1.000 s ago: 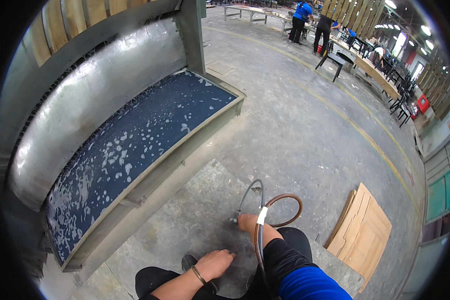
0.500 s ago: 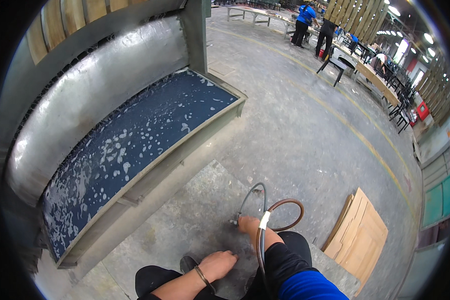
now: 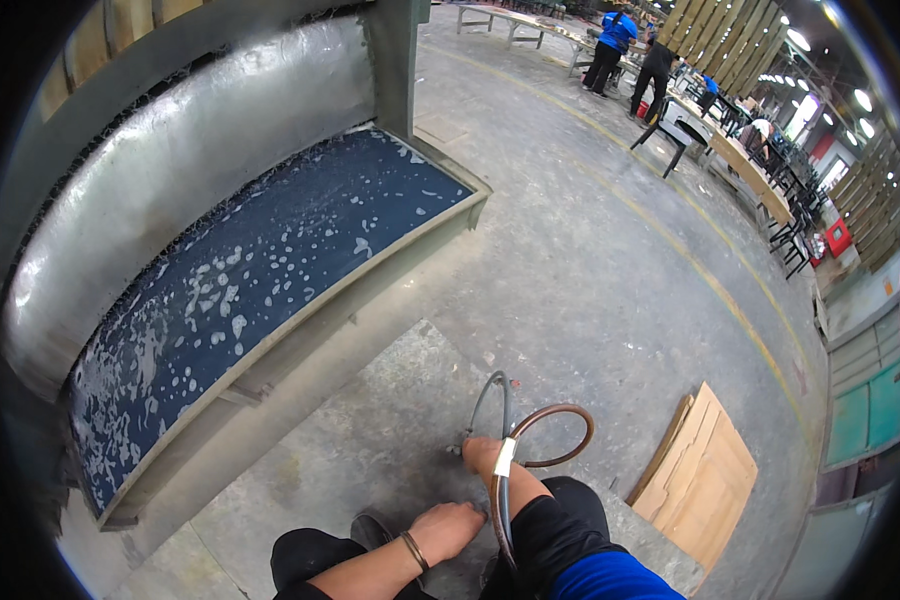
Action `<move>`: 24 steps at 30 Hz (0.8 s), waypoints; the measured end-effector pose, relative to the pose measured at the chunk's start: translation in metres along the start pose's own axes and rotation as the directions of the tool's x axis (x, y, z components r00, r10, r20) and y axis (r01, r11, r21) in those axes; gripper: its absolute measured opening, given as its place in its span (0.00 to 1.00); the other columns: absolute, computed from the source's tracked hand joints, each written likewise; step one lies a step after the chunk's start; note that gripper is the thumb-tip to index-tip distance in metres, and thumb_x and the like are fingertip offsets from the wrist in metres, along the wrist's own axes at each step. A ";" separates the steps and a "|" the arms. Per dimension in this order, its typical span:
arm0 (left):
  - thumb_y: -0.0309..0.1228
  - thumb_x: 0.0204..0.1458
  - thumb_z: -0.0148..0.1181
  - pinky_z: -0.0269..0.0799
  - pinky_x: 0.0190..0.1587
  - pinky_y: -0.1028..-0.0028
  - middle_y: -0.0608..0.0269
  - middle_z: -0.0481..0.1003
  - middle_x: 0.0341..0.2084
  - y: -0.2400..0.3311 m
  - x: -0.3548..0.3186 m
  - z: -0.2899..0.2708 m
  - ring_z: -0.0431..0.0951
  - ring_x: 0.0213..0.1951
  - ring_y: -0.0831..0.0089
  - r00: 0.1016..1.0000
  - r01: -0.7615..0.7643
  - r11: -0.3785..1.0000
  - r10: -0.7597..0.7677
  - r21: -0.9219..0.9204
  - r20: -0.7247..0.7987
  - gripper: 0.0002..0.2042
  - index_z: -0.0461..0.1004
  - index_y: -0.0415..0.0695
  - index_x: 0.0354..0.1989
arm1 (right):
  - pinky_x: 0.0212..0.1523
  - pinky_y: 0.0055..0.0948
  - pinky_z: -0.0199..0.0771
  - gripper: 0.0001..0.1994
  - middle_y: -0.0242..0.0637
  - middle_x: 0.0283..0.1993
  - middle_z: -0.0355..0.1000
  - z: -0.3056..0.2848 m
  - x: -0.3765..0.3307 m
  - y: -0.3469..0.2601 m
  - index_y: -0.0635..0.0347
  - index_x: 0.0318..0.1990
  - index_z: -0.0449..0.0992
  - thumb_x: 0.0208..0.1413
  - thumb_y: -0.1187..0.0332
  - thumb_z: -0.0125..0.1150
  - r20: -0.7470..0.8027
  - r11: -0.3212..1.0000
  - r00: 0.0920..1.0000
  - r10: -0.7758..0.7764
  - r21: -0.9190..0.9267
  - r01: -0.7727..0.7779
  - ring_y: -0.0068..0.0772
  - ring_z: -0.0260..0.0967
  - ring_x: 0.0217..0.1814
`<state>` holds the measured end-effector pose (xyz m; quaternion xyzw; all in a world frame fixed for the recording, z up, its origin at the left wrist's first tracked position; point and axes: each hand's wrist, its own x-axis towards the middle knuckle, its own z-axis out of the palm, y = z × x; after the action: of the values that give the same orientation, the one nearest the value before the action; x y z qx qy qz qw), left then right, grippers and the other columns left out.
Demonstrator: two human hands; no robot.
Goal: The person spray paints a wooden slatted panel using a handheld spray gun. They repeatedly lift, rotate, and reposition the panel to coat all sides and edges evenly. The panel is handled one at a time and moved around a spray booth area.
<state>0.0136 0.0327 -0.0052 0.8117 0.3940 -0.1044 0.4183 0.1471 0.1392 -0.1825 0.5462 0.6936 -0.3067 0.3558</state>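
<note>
In the head view, a small metal fitting [image 3: 455, 450] is held low above the floor [image 3: 570, 250] by the right hand [image 3: 481, 455]. The hand is seen curled around it, though the fingers are mostly hidden and only the fitting's tip is exposed at the left. A grey hose [image 3: 498, 375] is looped up just beyond that hand, and a brown hose [image 3: 590, 428] is curved out to its right. The two are bound together by a white wrap [image 3: 506, 458] and are laid across the right forearm.

The left hand [image 3: 448, 530] is held nearer the body, its back turned up and its wrist circled by a bracelet [image 3: 412, 548]. Its fingertips are pointed toward the hoses; whether anything is gripped cannot be told.

To the left, a long basin [image 3: 422, 232] is filled with a dark blue surface flecked with pale patches, and it is backed by a shiny metal sheet [image 3: 190, 130]. To the right, wooden panels [image 3: 705, 480] are stacked on the floor. Far off, a worker in blue [image 3: 615, 35] and another in dark clothes [image 3: 653, 75] can be seen near long tables.
</note>
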 end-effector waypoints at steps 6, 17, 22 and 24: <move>0.25 0.55 0.53 0.78 0.46 0.54 0.47 0.78 0.43 0.013 -0.001 0.015 0.80 0.46 0.46 0.991 -0.022 0.991 0.039 -0.134 0.127 0.10 0.76 0.43 0.45 | 0.56 0.46 0.76 0.16 0.47 0.56 0.77 0.002 -0.028 0.003 0.57 0.53 0.78 0.64 0.62 0.51 -0.066 0.957 0.988 0.139 0.266 -0.117 0.51 0.75 0.60; 0.32 0.61 0.59 0.75 0.48 0.70 0.56 0.82 0.38 0.115 -0.152 -0.006 0.82 0.41 0.69 0.986 0.169 0.606 -0.097 -0.777 0.138 0.13 0.77 0.44 0.52 | 0.46 0.52 0.73 0.15 0.57 0.39 0.77 -0.035 -0.337 0.116 0.61 0.42 0.77 0.61 0.57 0.56 -0.084 0.848 0.982 -0.167 0.496 0.186 0.63 0.74 0.46; 0.22 0.62 0.55 0.73 0.52 0.75 0.64 0.80 0.44 0.230 -0.312 -0.086 0.78 0.45 0.77 0.994 0.098 0.450 -0.091 -0.888 0.064 0.11 0.77 0.40 0.52 | 0.45 0.50 0.75 0.22 0.55 0.39 0.78 -0.071 -0.526 0.166 0.55 0.59 0.74 0.61 0.55 0.57 -0.164 0.821 0.977 -0.134 0.534 0.203 0.61 0.76 0.44; 0.31 0.59 0.64 0.76 0.48 0.74 0.60 0.80 0.37 0.288 -0.364 -0.116 0.79 0.40 0.73 0.961 0.010 0.387 -0.260 -0.922 -0.099 0.12 0.78 0.40 0.49 | 0.44 0.49 0.76 0.24 0.55 0.37 0.79 -0.082 -0.593 0.178 0.51 0.59 0.74 0.61 0.48 0.58 -0.160 0.827 0.985 -0.058 0.545 0.137 0.59 0.77 0.43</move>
<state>-0.0380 -0.1775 0.4215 0.4204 0.4964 0.1879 0.7359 0.3966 -0.0755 0.3487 0.6093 0.6246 -0.4740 0.1180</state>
